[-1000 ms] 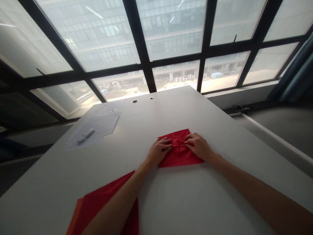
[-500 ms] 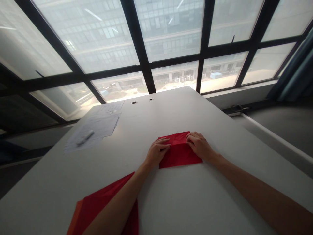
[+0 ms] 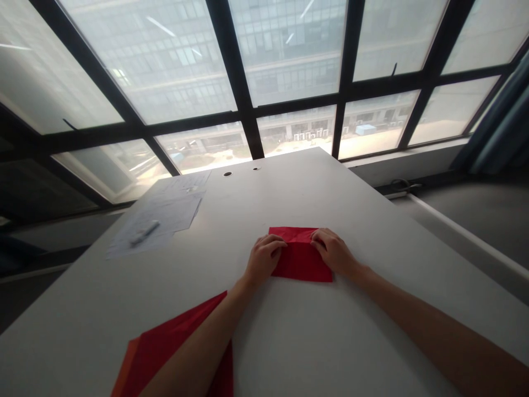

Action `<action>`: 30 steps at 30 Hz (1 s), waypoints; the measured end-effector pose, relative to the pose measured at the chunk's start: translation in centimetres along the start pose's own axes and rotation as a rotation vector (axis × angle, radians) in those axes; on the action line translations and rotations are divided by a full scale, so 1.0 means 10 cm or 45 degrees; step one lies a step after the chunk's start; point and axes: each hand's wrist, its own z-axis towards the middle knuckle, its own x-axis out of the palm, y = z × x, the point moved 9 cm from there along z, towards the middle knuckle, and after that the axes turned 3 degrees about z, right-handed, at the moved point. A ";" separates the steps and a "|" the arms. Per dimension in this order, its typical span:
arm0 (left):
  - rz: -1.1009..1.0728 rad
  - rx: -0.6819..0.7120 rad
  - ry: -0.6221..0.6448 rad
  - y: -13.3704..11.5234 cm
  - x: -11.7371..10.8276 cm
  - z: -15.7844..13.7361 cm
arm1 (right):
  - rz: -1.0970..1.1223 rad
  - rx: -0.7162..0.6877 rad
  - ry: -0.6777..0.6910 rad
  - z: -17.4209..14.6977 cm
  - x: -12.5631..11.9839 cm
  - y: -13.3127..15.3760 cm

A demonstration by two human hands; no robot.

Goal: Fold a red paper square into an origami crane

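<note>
A piece of red paper (image 3: 303,263) lies on the white table, with a crease running across it and a slightly wrinkled far strip. At its left end, my left hand (image 3: 264,255) is closed, thumb and fingers pinching the crease. My right hand (image 3: 334,251) grips the same crease at the right end, fingers curled together. Both fingertips partly cover the paper. Under my left forearm rests a larger red sheet (image 3: 173,336) with an orange strip along its left side; the forearm hides part of it.
White printed papers (image 3: 182,212) lie on the table's left side, with a whitish stick-shaped object (image 3: 144,232) on top. Two round holes pierce the tabletop (image 3: 285,187) near its far edge. Black-framed windows stand beyond; a blue curtain (image 3: 496,132) hangs at right.
The red paper has turned slightly clockwise and its right side has shifted left. My right hand has moved a little left and nearer with it; my left hand stays almost in place.
</note>
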 end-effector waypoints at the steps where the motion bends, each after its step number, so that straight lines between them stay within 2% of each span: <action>1: 0.006 0.000 0.000 0.00 0.00 0.00 | -0.009 0.006 -0.006 0.00 0.01 0.01; 9: 0.166 -0.055 0.171 -0.13 0.09 -0.01 | -0.151 0.066 -0.129 0.01 -0.06 0.04; 13: 0.195 -0.106 0.277 -0.09 0.18 -0.04 | -0.176 0.093 -0.133 0.01 -0.06 0.02; 20: 0.138 -0.024 0.480 -0.05 0.32 -0.11 | -0.187 0.133 -0.104 -0.01 -0.03 -0.05; 26: 0.127 -0.039 0.463 -0.02 0.30 -0.10 | -0.245 0.131 -0.103 -0.01 -0.02 -0.07; 28: 0.160 -0.027 0.402 -0.05 0.24 -0.08 | -0.307 0.103 -0.084 0.00 -0.02 -0.04; 30: 0.224 -0.022 0.273 -0.09 0.14 -0.04 | -0.368 0.097 -0.093 0.00 -0.04 0.00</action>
